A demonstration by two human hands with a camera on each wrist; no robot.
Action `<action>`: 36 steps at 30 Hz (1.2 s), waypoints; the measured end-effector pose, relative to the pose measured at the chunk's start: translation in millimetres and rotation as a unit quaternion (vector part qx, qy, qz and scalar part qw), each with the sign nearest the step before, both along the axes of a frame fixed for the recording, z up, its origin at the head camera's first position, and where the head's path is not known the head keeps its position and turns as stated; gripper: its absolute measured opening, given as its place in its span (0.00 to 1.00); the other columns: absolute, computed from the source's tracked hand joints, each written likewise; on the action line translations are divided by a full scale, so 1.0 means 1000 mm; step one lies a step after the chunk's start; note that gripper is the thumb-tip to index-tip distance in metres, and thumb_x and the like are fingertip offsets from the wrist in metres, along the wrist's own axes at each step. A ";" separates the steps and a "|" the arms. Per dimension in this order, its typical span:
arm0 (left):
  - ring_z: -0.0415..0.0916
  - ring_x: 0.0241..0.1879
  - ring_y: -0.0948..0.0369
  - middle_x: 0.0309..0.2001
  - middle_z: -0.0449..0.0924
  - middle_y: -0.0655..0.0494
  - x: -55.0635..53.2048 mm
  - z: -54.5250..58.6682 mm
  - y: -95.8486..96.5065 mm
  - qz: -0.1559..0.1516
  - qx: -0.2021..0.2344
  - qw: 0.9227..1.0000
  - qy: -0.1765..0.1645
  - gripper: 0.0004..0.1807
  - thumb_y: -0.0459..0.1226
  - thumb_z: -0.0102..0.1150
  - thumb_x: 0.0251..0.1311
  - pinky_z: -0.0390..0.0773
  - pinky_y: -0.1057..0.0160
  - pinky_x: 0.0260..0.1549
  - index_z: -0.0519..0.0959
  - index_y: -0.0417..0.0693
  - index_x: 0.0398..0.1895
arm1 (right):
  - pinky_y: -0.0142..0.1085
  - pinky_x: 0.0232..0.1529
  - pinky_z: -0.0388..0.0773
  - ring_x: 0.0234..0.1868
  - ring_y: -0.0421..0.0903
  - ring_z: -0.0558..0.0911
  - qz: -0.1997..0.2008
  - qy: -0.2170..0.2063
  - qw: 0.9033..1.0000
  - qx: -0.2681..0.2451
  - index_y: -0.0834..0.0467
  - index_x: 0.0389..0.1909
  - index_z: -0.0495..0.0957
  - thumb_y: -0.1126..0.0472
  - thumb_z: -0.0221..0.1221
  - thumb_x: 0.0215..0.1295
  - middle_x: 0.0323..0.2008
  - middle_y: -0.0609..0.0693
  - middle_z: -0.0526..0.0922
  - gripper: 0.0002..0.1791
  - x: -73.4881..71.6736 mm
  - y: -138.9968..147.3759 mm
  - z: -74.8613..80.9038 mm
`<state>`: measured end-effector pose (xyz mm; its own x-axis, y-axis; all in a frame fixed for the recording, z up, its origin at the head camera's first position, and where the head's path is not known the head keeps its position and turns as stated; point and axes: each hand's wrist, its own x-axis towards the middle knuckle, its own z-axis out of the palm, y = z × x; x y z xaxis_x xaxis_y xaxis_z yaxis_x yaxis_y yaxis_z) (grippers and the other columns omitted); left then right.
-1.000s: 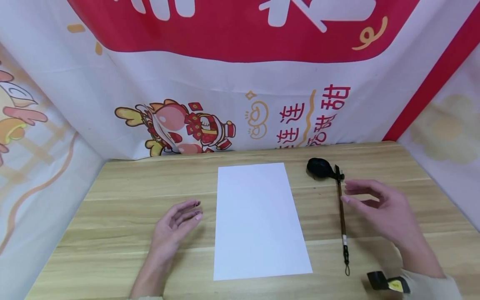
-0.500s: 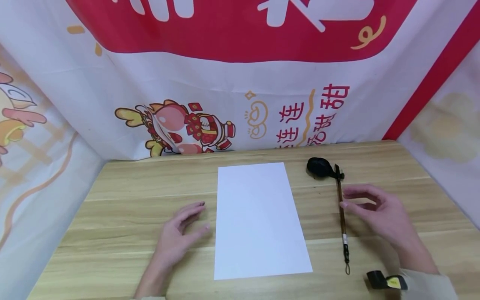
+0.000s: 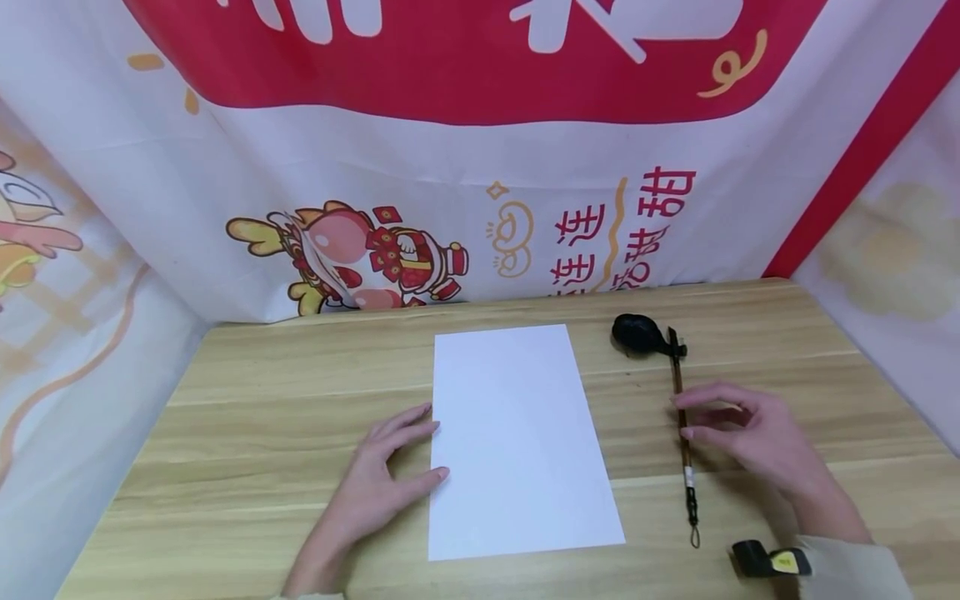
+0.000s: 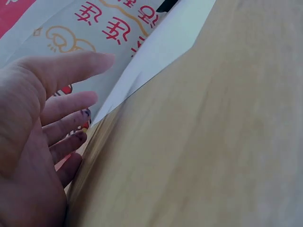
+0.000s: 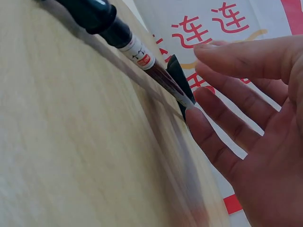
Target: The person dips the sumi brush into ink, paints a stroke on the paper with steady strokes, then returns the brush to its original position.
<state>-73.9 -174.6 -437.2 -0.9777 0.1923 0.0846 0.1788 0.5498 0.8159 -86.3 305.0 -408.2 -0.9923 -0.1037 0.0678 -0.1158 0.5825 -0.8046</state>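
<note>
A blank white sheet of paper (image 3: 521, 442) lies flat on the table. My left hand (image 3: 378, 487) is at its left edge, thumb and fingers spread; in the left wrist view that hand (image 4: 35, 123) holds nothing. On the right, a calligraphy brush (image 3: 687, 479) with a brown shaft and a looped end leans its far end on a small black ink dish (image 3: 636, 333). Over the shaft is my right hand (image 3: 757, 433), fingers loosely bent. The right wrist view has the brush (image 5: 139, 54) beside the fingertips, not gripped; whether one fingertip touches it I cannot tell.
The wooden table (image 3: 247, 433) meets a printed cloth backdrop (image 3: 480, 217) at its far edge, with more cloth along both sides. A black strap piece with a yellow label (image 3: 785, 562) sits at my right sleeve (image 3: 847, 571).
My left hand has moved right to the paper's left edge, its fingers spreading. My right hand has come slightly nearer the body and over the brush shaft. Paper and brush stay put.
</note>
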 end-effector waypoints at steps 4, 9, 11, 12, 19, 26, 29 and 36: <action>0.65 0.80 0.47 0.77 0.75 0.60 -0.001 0.000 0.003 -0.005 -0.035 0.999 0.002 0.31 0.44 0.83 0.53 0.53 0.34 0.74 0.86 0.54 0.63 | 0.24 0.53 0.81 0.52 0.30 0.86 0.018 -0.002 1.000 0.005 0.54 0.54 0.89 0.66 0.76 0.61 0.56 0.43 0.91 0.19 0.000 0.000 0.000; 0.63 0.81 0.47 0.78 0.74 0.59 0.000 0.001 0.004 -0.002 -0.044 0.999 -0.010 0.31 0.42 0.83 0.54 0.50 0.35 0.73 0.86 0.54 0.64 | 0.23 0.54 0.79 0.53 0.26 0.84 0.021 -0.003 0.999 0.026 0.48 0.53 0.90 0.67 0.76 0.59 0.56 0.47 0.91 0.21 -0.001 0.000 0.000; 0.62 0.81 0.47 0.78 0.73 0.59 0.000 0.001 0.005 -0.002 -0.045 0.999 -0.011 0.31 0.42 0.83 0.54 0.50 0.35 0.73 0.86 0.54 0.64 | 0.22 0.55 0.78 0.53 0.25 0.83 0.020 0.002 0.999 0.027 0.48 0.53 0.90 0.68 0.75 0.58 0.56 0.48 0.91 0.22 -0.001 -0.001 -0.001; 0.62 0.81 0.47 0.78 0.73 0.58 0.000 0.001 0.005 -0.002 -0.045 0.999 -0.012 0.31 0.41 0.82 0.55 0.51 0.35 0.73 0.86 0.54 0.64 | 0.22 0.55 0.78 0.54 0.25 0.83 0.019 0.005 0.999 0.025 0.49 0.52 0.90 0.69 0.75 0.58 0.56 0.48 0.91 0.21 -0.001 -0.001 -0.002; 0.62 0.82 0.47 0.79 0.72 0.58 0.000 0.001 0.006 0.001 -0.051 0.999 -0.014 0.30 0.42 0.81 0.57 0.52 0.36 0.73 0.85 0.55 0.65 | 0.22 0.55 0.78 0.54 0.25 0.82 0.013 0.024 0.999 0.037 0.46 0.48 0.91 0.73 0.73 0.58 0.54 0.46 0.91 0.22 -0.002 -0.006 -0.002; 0.61 0.82 0.47 0.79 0.71 0.60 -0.001 0.000 0.007 -0.002 -0.059 0.998 -0.011 0.32 0.44 0.82 0.55 0.51 0.34 0.74 0.85 0.57 0.65 | 0.23 0.54 0.78 0.53 0.26 0.81 0.020 0.019 0.998 0.053 0.42 0.45 0.92 0.76 0.68 0.57 0.52 0.44 0.91 0.25 -0.003 -0.009 -0.001; 0.61 0.82 0.47 0.80 0.71 0.60 -0.001 0.000 0.008 -0.003 -0.059 0.998 -0.011 0.33 0.45 0.83 0.54 0.50 0.34 0.74 0.85 0.57 0.65 | 0.22 0.54 0.77 0.53 0.24 0.80 0.023 0.023 0.998 0.062 0.41 0.44 0.92 0.77 0.66 0.57 0.52 0.44 0.91 0.27 -0.003 -0.009 -0.002; 0.60 0.82 0.47 0.80 0.71 0.59 0.002 0.001 0.008 -0.002 -0.066 0.998 -0.011 0.33 0.46 0.84 0.53 0.49 0.31 0.75 0.85 0.58 0.65 | 0.16 0.56 0.69 0.56 0.24 0.77 0.016 0.021 0.996 0.088 0.37 0.39 0.92 0.76 0.67 0.56 0.53 0.46 0.90 0.27 -0.002 -0.011 -0.003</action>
<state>-71.9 -166.6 -436.0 -0.9780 0.2052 0.0363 0.1642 0.6519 0.7403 -87.8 294.1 -410.9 -0.9850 -0.1486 0.0880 -0.1683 0.7101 -0.6837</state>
